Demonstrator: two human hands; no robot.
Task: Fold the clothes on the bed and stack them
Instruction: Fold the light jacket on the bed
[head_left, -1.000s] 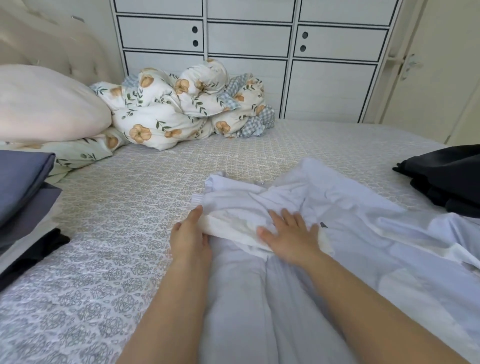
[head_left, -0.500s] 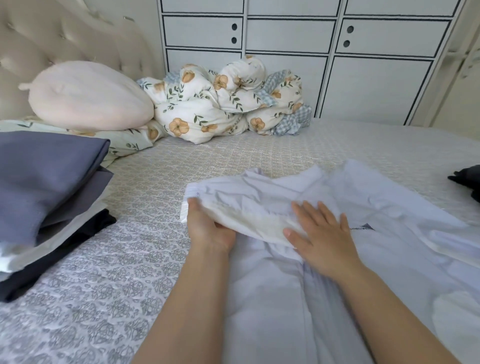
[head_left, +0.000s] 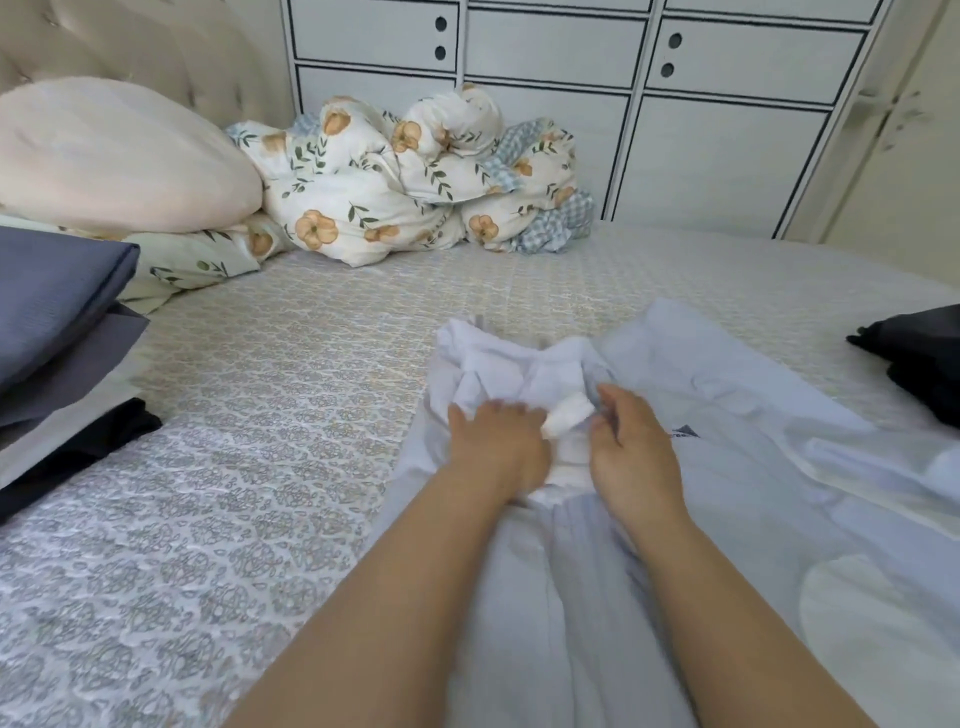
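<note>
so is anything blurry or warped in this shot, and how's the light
Head view: the left hand and right hand are motion-smeared on the white garment; the wide lens bows the wardrobe lines and the bed edge; soft, even daylight, no hard shadows or glare, though the garment looks nearly washed out.

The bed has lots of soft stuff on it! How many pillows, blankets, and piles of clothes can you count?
Pillows: 2, a pink pillow on a leafy pillow
Blankets: 1, the flowered blanket
Clothes: 3, the folded stack, the white garment under both hands, the dark clothes
Total: 6
</note>
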